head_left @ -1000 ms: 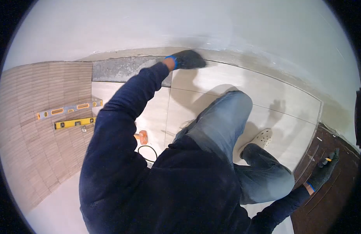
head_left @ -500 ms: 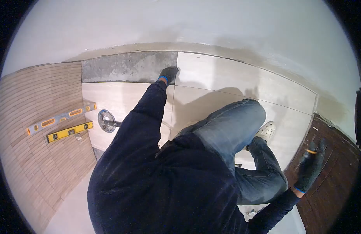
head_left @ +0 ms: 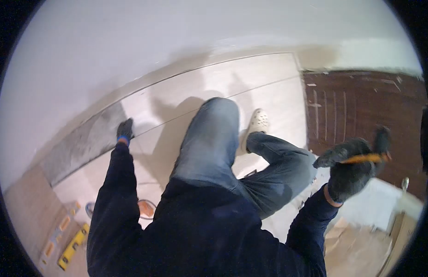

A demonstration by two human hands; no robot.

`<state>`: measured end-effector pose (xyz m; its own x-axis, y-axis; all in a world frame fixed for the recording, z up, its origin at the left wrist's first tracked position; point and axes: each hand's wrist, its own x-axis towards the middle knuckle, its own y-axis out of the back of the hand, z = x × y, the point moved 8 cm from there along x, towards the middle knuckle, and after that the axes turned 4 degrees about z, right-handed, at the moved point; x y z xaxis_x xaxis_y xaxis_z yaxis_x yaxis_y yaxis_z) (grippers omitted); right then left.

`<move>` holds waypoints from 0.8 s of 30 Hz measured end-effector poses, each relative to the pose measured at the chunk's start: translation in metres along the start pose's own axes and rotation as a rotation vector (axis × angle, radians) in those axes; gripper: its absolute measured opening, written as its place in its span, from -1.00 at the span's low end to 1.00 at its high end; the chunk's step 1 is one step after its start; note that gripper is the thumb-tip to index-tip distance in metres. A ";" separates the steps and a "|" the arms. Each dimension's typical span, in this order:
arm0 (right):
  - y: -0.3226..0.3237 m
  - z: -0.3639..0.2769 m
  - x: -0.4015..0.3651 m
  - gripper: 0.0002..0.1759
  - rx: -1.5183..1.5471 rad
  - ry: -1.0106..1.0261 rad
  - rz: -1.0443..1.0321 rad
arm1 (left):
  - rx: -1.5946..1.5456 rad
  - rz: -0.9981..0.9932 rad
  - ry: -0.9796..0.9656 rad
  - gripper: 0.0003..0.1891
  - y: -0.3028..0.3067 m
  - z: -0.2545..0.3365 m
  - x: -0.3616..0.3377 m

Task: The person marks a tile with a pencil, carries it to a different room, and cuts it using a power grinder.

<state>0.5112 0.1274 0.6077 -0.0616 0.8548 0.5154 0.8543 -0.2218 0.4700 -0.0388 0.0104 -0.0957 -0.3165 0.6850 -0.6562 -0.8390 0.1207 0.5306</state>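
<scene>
My left hand (head_left: 125, 129), in a dark glove with a blue cuff, rests by the corner where the grey, tile-free strip (head_left: 87, 136) meets a large pale tile (head_left: 186, 87). Its fingers look closed together, and whatever they might hold is hidden. Off to the right, my gloved right hand (head_left: 350, 168) is raised above the floor. Across its fingers lies a slim orange pencil-like tool (head_left: 361, 158), whose exact kind is blurred.
A yellow spirit level (head_left: 74, 247) and a grey-and-orange spirit level (head_left: 57, 237) lie at lower left. A pale wall (head_left: 177, 27) borders the tiles. Dark brown flooring (head_left: 343, 101) lies right, with brown paper (head_left: 357, 244) below it. My bent leg (head_left: 209, 138) covers some tiles.
The view has swung right, so the levels and the grey strip sit lower and farther left. My right hand has come up closer to the camera with the orange tool. My left hand stays at the tile corner.
</scene>
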 end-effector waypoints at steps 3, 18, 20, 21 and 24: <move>0.026 -0.075 0.015 -0.54 0.770 0.135 -0.111 | -0.205 0.263 0.045 -0.42 0.004 -0.006 0.007; 0.020 -0.182 0.034 -0.60 0.978 0.380 -0.353 | -0.375 0.145 0.238 -0.29 0.003 0.017 -0.023; 0.018 -0.182 0.034 -0.61 0.957 0.408 -0.344 | -0.401 0.181 0.233 -0.35 0.008 0.017 -0.025; 0.018 -0.181 0.036 -0.61 0.952 0.417 -0.337 | -0.450 0.199 0.175 -0.35 0.006 0.013 -0.021; 0.013 -0.177 0.041 -0.62 0.940 0.440 -0.322 | -0.381 0.279 0.095 -0.35 0.007 0.002 -0.011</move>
<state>0.4285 0.0761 0.7620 -0.3735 0.5239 0.7656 0.8066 0.5911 -0.0110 -0.0404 0.0046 -0.0838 -0.5768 0.5826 -0.5725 -0.8131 -0.3425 0.4707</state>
